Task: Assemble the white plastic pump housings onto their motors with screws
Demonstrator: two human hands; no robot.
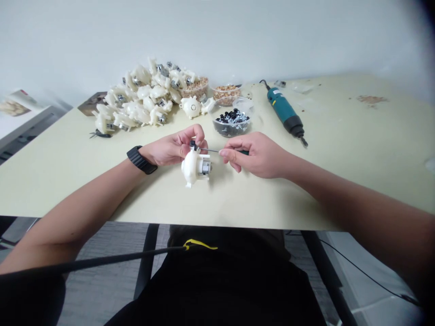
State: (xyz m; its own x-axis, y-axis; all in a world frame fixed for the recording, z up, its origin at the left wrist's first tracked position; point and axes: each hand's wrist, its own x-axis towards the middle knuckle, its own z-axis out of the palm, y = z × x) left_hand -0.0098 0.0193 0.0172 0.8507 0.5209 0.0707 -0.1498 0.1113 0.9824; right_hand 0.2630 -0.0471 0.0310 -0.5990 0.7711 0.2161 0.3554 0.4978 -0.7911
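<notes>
My left hand (185, 144), with a black watch on its wrist, holds a cream plastic motor housing (190, 167) by its top, just above the table. A silver motor (205, 167) sticks out of the housing's right side. At the top of the housing is a small black part (193, 145), close to my left fingertips. My right hand (256, 154) is closed around a screwdriver (210, 150); its thin shaft points left to the black part, and a bit of dark green handle shows. Whether the tip sits in a screw is too small to tell.
A heap of similar cream housings (142, 97) lies at the back left, with dark pliers (101, 134) in front. A clear tub (231, 129) holds black parts and screws. Two tubs of brownish bits stand behind. A green power screwdriver (284, 111) lies at the right.
</notes>
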